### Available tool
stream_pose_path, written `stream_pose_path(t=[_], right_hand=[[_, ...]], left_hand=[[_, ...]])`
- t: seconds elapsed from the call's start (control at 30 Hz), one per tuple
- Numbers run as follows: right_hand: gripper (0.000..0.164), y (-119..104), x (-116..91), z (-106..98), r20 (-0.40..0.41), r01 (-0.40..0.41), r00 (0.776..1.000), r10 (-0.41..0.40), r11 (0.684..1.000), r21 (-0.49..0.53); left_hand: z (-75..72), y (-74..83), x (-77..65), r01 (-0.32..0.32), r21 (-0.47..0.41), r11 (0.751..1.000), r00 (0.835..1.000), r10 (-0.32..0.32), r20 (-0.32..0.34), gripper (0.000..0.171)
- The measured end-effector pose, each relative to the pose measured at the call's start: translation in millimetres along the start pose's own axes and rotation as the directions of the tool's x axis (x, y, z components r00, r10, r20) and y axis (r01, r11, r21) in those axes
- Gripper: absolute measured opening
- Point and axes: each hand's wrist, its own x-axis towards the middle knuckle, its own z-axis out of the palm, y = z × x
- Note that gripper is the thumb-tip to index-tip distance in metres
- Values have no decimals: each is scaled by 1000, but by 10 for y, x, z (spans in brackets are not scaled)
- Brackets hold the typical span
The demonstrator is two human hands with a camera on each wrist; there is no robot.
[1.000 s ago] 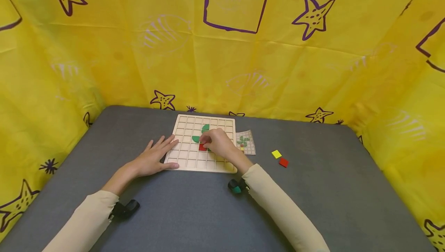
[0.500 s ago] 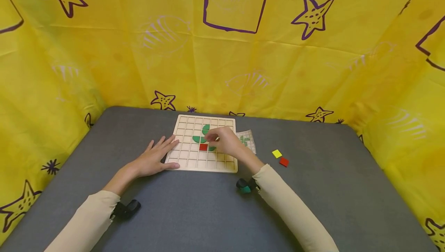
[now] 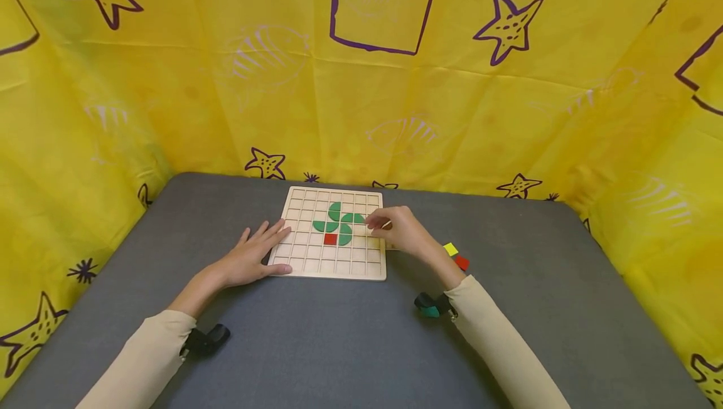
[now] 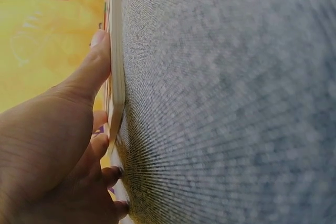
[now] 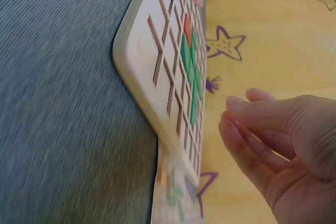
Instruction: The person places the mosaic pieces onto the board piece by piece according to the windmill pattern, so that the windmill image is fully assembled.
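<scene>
A light wooden grid board (image 3: 305, 265) lies on the dark table. Green quarter-round tiles (image 3: 344, 234) form a pinwheel on its grid, with a red square tile (image 3: 330, 239) just below them. My left hand (image 3: 251, 258) rests with spread fingers on the board's left edge; in the left wrist view its thumb (image 4: 92, 66) lies along the board. Over the board's right edge hovers my right hand (image 3: 401, 230), its fingers loosely bent. The right wrist view shows nothing between the right fingertips (image 5: 233, 103).
A printed pattern card (image 5: 173, 192) lies beside the board, mostly hidden behind my right hand in the head view. To the right on the table are a loose yellow tile (image 3: 450, 249) and a loose red tile (image 3: 462, 263). Yellow patterned cloth (image 3: 361, 95) surrounds the table.
My right hand has moved right, off the green tiles to the board's right edge, uncovering the whole pinwheel and now covering the card. The left hand has stayed in place.
</scene>
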Motion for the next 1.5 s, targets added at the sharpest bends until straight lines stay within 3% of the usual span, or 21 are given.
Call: stream_pose_path(t=[0.13,0.63,1.2,1.5], right_hand=[[18,90,-125,-93,-18,-18,1000,19,1000,13],[21,407,-487,-404,-13,-79,997,78,992,-94],[27,605,-778,-639,-42,-130,991,126,982,-133],[27,742,-941,-717,19,-171,984,178,968,-186]], left_hand=[[5,7,10,-9,-1,1000,1000,9,0,90],[10,-2,3,1,5,1000,1000,-1,-3,91],[24,-10,33,-2,9,1000,1000,3,-5,90],[14,-4,15,8,-2,1000,1000,-8,6,91]])
